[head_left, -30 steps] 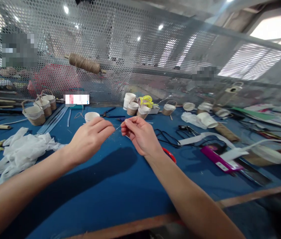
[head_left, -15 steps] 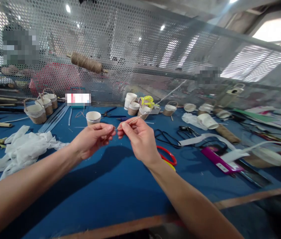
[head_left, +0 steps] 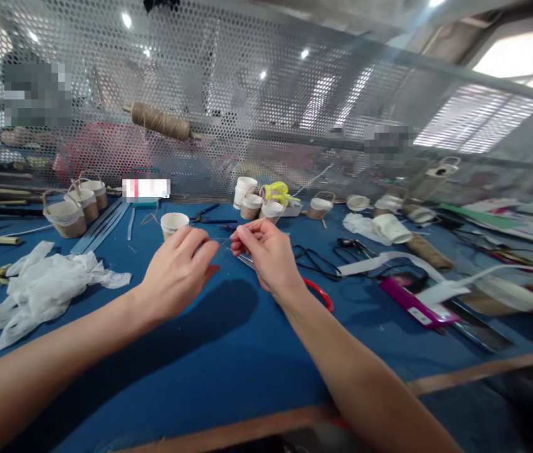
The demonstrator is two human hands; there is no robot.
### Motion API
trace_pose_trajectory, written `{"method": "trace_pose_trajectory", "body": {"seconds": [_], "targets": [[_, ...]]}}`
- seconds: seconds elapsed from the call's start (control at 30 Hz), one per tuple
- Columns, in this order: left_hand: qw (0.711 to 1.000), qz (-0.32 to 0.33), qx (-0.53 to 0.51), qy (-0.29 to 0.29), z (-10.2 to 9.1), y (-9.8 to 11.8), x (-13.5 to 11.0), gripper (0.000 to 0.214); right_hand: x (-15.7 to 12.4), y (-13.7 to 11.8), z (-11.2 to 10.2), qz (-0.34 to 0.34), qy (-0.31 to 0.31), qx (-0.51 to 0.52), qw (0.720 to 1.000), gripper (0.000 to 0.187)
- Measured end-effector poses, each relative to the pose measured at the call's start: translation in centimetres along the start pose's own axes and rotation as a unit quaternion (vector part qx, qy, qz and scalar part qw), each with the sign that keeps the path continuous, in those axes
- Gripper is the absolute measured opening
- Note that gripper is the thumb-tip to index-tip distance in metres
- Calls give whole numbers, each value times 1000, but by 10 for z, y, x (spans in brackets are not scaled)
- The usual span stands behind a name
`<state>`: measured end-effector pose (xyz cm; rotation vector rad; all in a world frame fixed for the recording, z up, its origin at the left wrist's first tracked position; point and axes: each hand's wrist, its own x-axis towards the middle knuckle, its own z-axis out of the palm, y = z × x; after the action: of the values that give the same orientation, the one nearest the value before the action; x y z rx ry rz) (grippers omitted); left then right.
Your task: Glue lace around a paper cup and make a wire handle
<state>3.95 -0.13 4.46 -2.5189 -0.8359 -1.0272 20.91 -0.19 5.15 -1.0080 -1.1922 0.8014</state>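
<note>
My right hand (head_left: 266,253) pinches a thin, pale strand (head_left: 224,241), wire or thread, between thumb and fingers above the table. To its left, my left hand (head_left: 179,267) is turned back-up with its fingers curled; its fingertips are partly hidden, so what they hold does not show. The strand runs toward this hand. Just behind the left hand stands a small white-lined paper cup (head_left: 174,221). Below the right hand lie scissors with a red handle (head_left: 319,294), partly covered by the wrist.
Crumpled white cloth (head_left: 42,289) lies at left near small handled buckets (head_left: 68,220). Pliers (head_left: 209,217) lie behind the hands. A purple device (head_left: 415,303), cables and a brown roll (head_left: 430,251) are at right. Perforated metal mesh (head_left: 247,107) rises behind the blue table (head_left: 209,377).
My left hand has rolled over from a pinch close to the right fingertips, so its back now faces up. The right hand has stayed nearly in place, still pinching the strand.
</note>
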Motion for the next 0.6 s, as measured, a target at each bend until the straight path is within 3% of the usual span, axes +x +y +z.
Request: {"method": "trace_pose_trajectory", "body": {"seconds": [0.17,0.37,0.5,0.6], "targets": [[993,68,86,48,10,-6,0,15,-10,0,9,64,-28,35,997,19],[979,72,157,107,13,-2,-5,20,-8,2,9,85,-18,57,995,19],[990,73,106,64,15,-1,-5,23,-8,7,9,60,-26,38,997,18],[999,-9,-44,7,11,-6,-1,26,-8,7,8,0,-37,0,999,16]]}}
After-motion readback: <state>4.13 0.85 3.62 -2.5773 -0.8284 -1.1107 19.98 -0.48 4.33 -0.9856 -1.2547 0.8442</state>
